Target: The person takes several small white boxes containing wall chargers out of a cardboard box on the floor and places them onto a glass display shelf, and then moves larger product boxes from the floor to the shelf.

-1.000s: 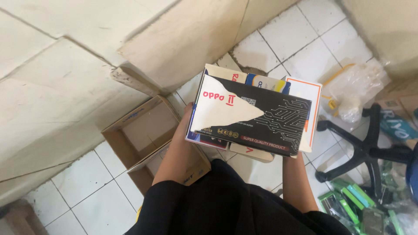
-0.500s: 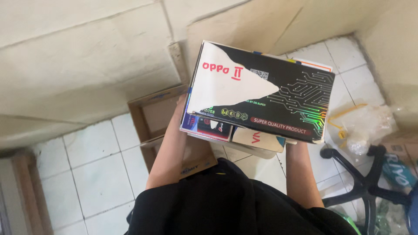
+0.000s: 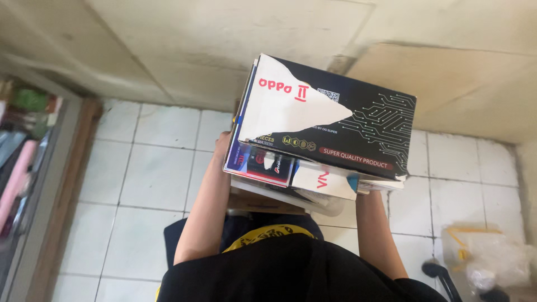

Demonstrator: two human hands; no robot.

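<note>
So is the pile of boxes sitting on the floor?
No, the stack of boxes is carried up above the white tiled floor on both arms.

1 large black-and-white box tops the carried stack, with at least 3 smaller boxes under it; the exact number is hidden. 2 forearms show, and 1 clear plastic bag on the floor.

White tiled floor, cream wall, wooden door frame at left
</note>
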